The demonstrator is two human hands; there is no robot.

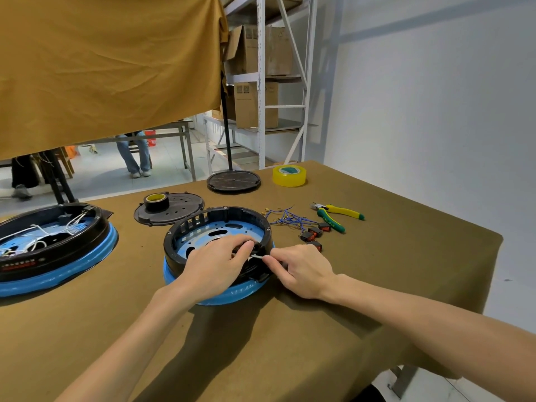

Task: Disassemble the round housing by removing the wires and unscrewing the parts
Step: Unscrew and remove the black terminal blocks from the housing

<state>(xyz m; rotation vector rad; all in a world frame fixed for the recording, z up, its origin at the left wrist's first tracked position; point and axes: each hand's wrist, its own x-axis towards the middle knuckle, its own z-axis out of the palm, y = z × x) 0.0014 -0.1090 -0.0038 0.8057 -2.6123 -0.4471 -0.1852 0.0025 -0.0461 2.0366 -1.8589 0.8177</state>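
Observation:
The round housing (220, 224), a black ring on a blue base, lies in the middle of the table. My left hand (214, 265) reaches inside it at the near right wall, fingers curled on a black part there. My right hand (304, 271) sits just outside the same wall and pinches a thin white wire (256, 256) that pokes out through the rim. A bundle of removed blue wires (285, 219) and a few black-and-red switches (314, 235) lie to the right of the housing.
A second housing (55, 248) with white wires inside sits at the left. A black lid (171, 210) carrying a tape roll lies behind. Green-yellow pliers (338, 217), a yellow tape roll (289, 175) and a black stand base (233, 181) are at the back right.

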